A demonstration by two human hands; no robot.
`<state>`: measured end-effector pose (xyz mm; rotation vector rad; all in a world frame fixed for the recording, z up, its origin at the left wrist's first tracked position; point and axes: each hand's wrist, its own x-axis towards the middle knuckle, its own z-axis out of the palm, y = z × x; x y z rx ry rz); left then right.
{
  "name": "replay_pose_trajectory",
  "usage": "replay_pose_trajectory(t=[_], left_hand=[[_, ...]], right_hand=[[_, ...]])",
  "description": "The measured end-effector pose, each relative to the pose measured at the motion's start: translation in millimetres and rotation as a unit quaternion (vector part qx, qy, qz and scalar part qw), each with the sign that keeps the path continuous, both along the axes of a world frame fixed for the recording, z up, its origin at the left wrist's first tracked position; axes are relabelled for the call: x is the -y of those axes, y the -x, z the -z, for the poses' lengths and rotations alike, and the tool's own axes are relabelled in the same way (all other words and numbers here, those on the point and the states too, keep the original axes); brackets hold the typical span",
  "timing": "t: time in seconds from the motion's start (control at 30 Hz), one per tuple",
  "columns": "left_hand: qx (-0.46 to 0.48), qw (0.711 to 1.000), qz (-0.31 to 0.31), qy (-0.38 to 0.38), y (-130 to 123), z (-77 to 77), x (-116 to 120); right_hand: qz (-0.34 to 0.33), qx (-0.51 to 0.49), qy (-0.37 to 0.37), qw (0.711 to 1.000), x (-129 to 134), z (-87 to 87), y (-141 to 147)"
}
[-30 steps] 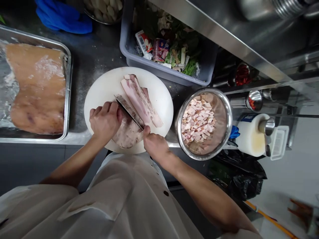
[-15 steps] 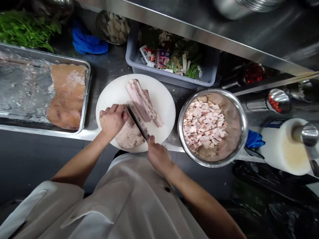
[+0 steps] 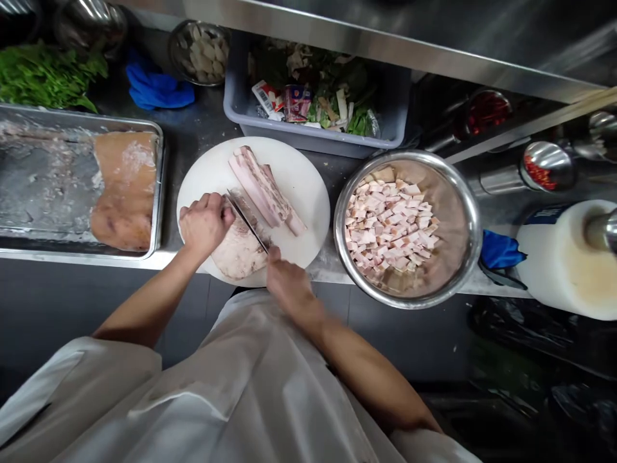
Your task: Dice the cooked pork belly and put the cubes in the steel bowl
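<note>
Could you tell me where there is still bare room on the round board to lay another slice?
The cutting board is bare along its upper left, above the left hand, and at its right edge beside the steel bowl. The middle is crowded: pork slab, knife, cut slices.

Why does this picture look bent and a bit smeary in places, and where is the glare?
Head view: the wide lens bows the steel shelf edge and stretches the corners. Glare sits on the metal bowl rim and the tray. The right side by the paper roll is soft with blur; the cutting board, knife and both hands, left hand and right hand, are fairly sharp.
</note>
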<state>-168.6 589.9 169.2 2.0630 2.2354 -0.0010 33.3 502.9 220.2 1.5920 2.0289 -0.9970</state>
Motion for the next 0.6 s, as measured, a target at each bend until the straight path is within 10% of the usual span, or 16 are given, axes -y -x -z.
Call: replay_pose_trajectory(t=[0.1, 0.33, 0.6], left_hand=[[0.006, 1.000, 0.008, 0.007, -0.4, -0.2, -0.6], [0.005, 0.999, 0.031, 0.014, -0.1, -9.0, 3.4], [0.014, 1.000, 0.012, 0.008, 1.8, -2.5, 1.7]], right_hand=[[0.001, 0.030, 0.045, 0.999, 11.5, -0.1, -7.2], [0.006, -0.109, -0.069, 0.992, -90.1, -6.8, 63.4], [-0.041, 0.089, 0.031, 0.995, 59.1, 6.2, -38.0]])
